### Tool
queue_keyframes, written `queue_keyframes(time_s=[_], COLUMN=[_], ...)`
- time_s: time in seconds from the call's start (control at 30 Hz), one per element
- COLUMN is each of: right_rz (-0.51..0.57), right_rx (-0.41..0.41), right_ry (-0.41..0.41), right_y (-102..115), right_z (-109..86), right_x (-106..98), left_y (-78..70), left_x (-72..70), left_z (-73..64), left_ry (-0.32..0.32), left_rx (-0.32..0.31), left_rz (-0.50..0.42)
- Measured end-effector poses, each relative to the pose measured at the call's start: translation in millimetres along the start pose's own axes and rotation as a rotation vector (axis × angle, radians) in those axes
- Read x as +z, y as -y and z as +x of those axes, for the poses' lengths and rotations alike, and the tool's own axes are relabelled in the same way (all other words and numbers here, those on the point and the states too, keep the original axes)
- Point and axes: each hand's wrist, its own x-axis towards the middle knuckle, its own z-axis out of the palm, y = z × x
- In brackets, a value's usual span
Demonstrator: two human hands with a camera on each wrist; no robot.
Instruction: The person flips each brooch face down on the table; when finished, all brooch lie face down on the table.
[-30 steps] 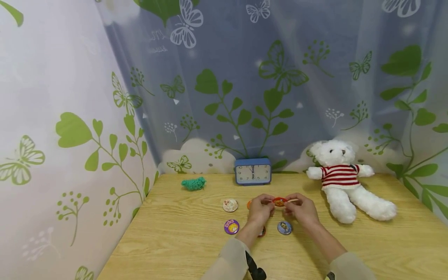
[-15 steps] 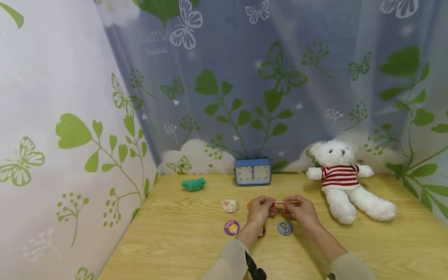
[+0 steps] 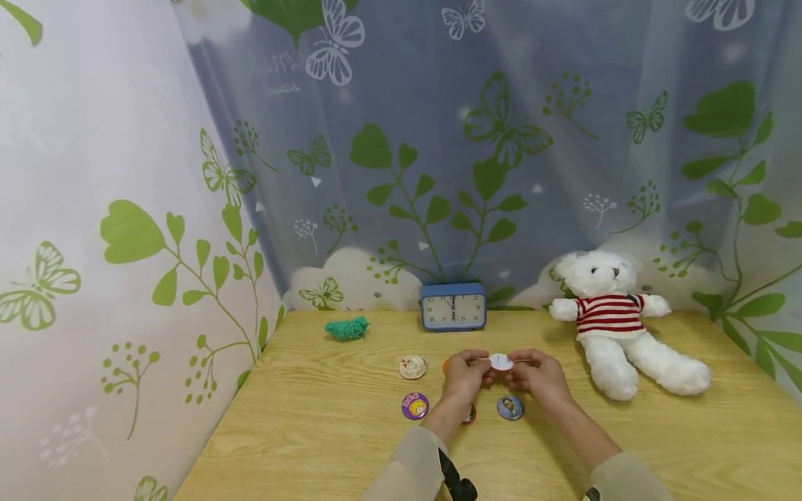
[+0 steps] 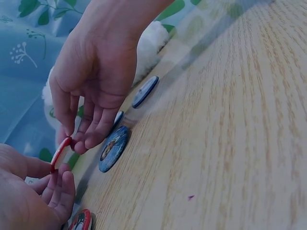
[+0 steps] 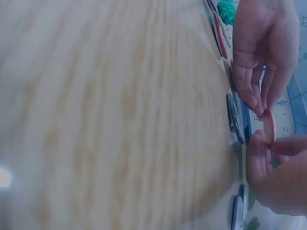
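Between my two hands I hold up a round badge (image 3: 500, 362) by its opposite edges, its white back facing the head camera. My left hand (image 3: 465, 376) pinches one side between thumb and fingers, and my right hand (image 3: 542, 380) pinches the other. In the left wrist view the badge's red rim (image 4: 59, 154) shows nearly edge-on. Below the hands lies a blue badge (image 3: 510, 408) with a figure on it. A red-rimmed badge (image 3: 470, 415) is partly covered by my left wrist, and an orange badge (image 3: 446, 364) peeks out beside the left hand.
To the left lie a cream badge (image 3: 412, 367) and a purple badge (image 3: 415, 406). Behind them are a teal yarn bundle (image 3: 347, 328) and a blue clock (image 3: 453, 307). A white teddy bear (image 3: 608, 316) in a striped shirt sits at the right, by the curtain (image 3: 388, 104).
The badge has been turned over in my fingers: its red printed face showed first, then its thin edge, now its white back. Both hands stay in nearly the same place.
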Motion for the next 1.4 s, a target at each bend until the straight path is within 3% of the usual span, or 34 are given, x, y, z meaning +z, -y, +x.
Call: queue_keyframes(time_s=[0.37, 0.8, 1.17, 1.4], right_rz=[-0.048, -0.064, -0.074, -0.101], right_rx=[-0.042, -0.056, -0.04, -0.039], right_ry=[-0.011, -0.025, -0.036, -0.013], right_y=[-2, -6, -5, -5], right_z=[1.4, 3.6, 2.6, 1.1], right_x=[1, 0, -2, -1], left_y=[1.3, -0.6, -7.3, -7.5], left_x=[1.1, 2.5, -0.1, 2.2], left_z=[-0.1, 1.5, -1.8, -4.0], left_ry=[-0.009, -0.068, -0.007, 0.004], left_rx=[0.016, 0.001, -0.066, -0.07], left_rz=[0.007, 0.067, 0.1, 0.155])
